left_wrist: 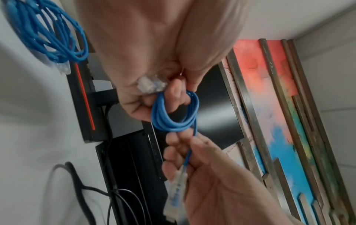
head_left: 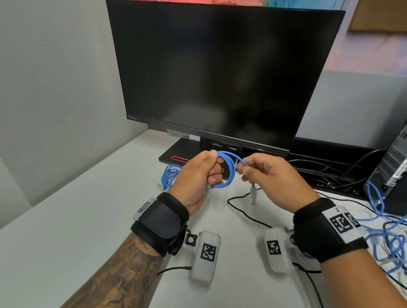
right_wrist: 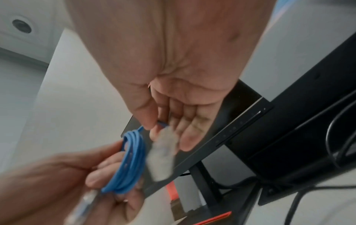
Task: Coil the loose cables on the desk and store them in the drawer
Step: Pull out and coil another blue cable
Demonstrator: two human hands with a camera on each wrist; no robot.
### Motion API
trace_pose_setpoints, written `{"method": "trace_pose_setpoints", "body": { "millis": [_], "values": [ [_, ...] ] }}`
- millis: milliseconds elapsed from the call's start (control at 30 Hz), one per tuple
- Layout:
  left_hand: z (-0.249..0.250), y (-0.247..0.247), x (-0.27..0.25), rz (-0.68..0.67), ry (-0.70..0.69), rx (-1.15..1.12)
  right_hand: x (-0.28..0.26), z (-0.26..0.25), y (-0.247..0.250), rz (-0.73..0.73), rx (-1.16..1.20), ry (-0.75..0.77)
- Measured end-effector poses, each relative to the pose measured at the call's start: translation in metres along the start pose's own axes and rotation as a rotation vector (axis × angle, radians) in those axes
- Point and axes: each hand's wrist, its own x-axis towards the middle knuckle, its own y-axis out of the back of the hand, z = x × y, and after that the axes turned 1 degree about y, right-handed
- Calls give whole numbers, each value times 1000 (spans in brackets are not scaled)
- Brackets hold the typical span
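Head view | blue cable coil (head_left: 225, 172) gripped between both hands (head_left: 197, 175)

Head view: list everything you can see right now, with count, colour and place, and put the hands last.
Blue cable coil: one, blue, held in the air between both hands.
Finished coil: one, blue, lying on the desk left of the left hand.
Loose cables: a tangle, count unclear, blue and white, at the desk's right edge.
Black cable: one, black, across the desk under the hands.
Monitor: one, black, screen dark, at the back of the desk.
Computer case: one, grey and black, far right.
Desk: one, white.
Left hand: grips the coil's loops.
Right hand: pinches the coil's free end near its plug.
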Motion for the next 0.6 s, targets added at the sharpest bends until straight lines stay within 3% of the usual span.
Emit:
{"method": "trace_pose_setpoints", "body": {
  "millis": [67, 133, 233, 400, 500, 600],
  "values": [
    [0, 0, -1, -11, -14, 29, 0, 6, -1, 11, -141, -1],
    [0, -1, -2, -43, -23, 55, 2, 9, -1, 69, -132, -21],
    [-6, -4, -3, -88, -31, 123, 3, 9, 1, 188, 97, -52],
    [-9, -3, -3, -169, 14, 144, 6, 8, -2, 216, 389, -91],
    [-7, -2, -4, -190, 51, 37, 4, 7, -10, 167, 608, -183],
    [-7, -2, -4, -120, 41, 54, 2, 1, -20, 89, 702, -242]
  ]
}}
